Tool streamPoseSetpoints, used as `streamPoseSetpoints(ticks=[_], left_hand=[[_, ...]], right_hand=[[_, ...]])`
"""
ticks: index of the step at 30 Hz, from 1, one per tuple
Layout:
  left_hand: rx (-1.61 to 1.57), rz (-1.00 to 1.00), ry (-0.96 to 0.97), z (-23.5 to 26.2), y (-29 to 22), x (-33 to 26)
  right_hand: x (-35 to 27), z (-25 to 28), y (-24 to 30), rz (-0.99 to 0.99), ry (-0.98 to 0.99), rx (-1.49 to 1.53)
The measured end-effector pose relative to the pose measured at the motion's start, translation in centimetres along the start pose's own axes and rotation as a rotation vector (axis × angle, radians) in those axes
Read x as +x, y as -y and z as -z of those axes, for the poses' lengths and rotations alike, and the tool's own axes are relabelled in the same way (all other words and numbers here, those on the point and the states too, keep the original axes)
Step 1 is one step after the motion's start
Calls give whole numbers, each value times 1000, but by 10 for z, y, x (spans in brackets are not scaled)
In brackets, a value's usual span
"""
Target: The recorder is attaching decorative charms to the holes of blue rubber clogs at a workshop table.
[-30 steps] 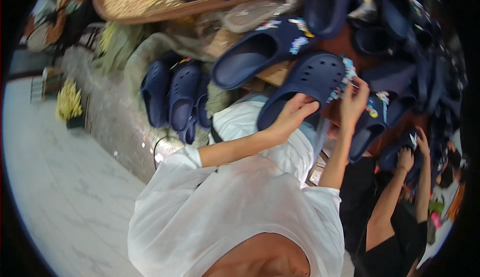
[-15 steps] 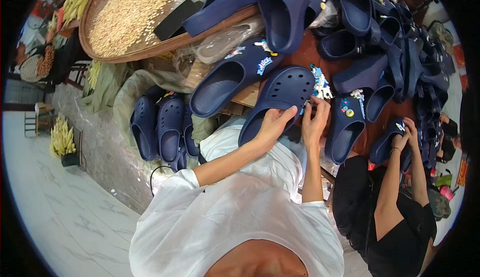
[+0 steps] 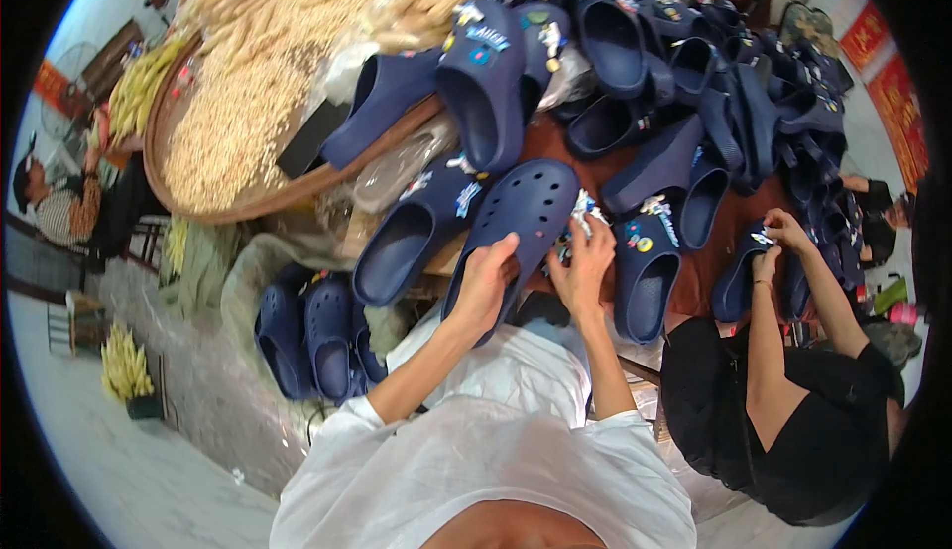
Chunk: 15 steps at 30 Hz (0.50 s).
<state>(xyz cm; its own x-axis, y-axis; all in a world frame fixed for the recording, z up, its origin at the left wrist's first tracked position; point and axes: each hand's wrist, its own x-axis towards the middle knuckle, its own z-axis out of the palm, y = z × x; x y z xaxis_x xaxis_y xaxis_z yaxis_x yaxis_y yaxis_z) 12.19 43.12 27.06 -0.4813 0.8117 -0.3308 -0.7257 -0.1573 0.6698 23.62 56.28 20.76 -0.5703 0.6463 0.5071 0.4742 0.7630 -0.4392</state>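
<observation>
A navy clog (image 3: 531,197) with a holed toe and no charms points away from me, tilted. My left hand (image 3: 486,276) is closed on its left side and opening. Close against its right side, my right hand (image 3: 583,266) has bent fingers among small white and blue shoe charms (image 3: 585,210); which charm it pinches is hidden. Left of this clog lies another navy clog (image 3: 402,242) with charms on its toe. Past my right hand rests a further charm-covered clog (image 3: 647,276).
Many navy clogs (image 3: 615,48) are heaped at the far right. A round basket (image 3: 159,118) of pale kernels stands at the far left. Several clogs (image 3: 327,326) sit lower left. At right, a co-worker's hands (image 3: 773,246) work on a clog (image 3: 737,276).
The view has shifted, showing more of the far table. My right hand has moved from the clog's right edge onto the charms. The left hand keeps hold of the clog.
</observation>
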Motion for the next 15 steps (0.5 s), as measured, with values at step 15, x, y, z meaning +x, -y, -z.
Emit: streamPoseSetpoints(ticks=[15], left_hand=[[202, 38, 133, 2, 24, 60]], right_hand=[[18, -23, -14, -122, -266, 310]])
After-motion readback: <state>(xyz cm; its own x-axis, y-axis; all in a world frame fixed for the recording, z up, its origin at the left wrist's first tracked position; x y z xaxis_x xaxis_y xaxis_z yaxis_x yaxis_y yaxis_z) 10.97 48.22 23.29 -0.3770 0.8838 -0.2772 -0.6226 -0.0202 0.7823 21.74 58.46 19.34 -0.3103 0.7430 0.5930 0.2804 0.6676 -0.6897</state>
